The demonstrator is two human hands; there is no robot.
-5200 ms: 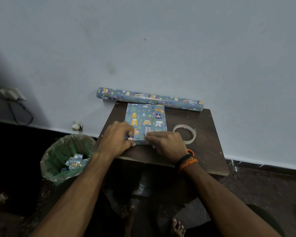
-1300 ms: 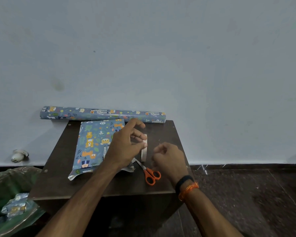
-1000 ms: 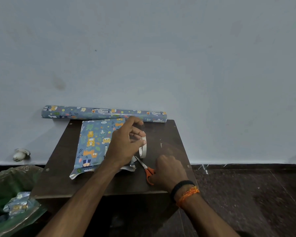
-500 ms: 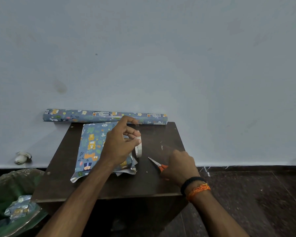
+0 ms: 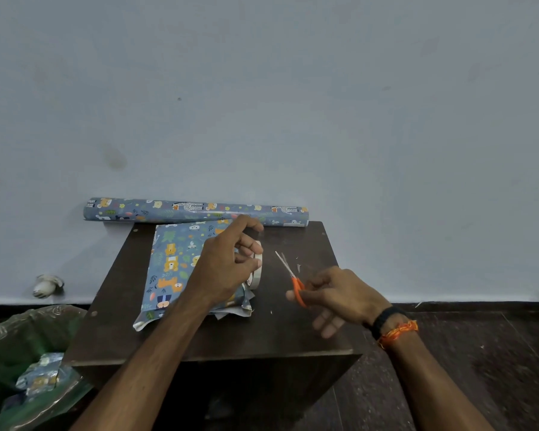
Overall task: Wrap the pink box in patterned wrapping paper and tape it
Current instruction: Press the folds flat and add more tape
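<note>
Hidden: left hand [image 5: 223, 270] covers the wrapped box's [image 5: 171, 265] right side | Cut off: green bin [image 5: 19, 362] at picture's bottom-left corner | Blurred: right hand [image 5: 336, 295] fingers

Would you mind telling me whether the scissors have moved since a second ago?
Yes. The scissors, then flat on the table near its front edge, are now lifted in the right hand, blades pointing toward the wall.
</note>
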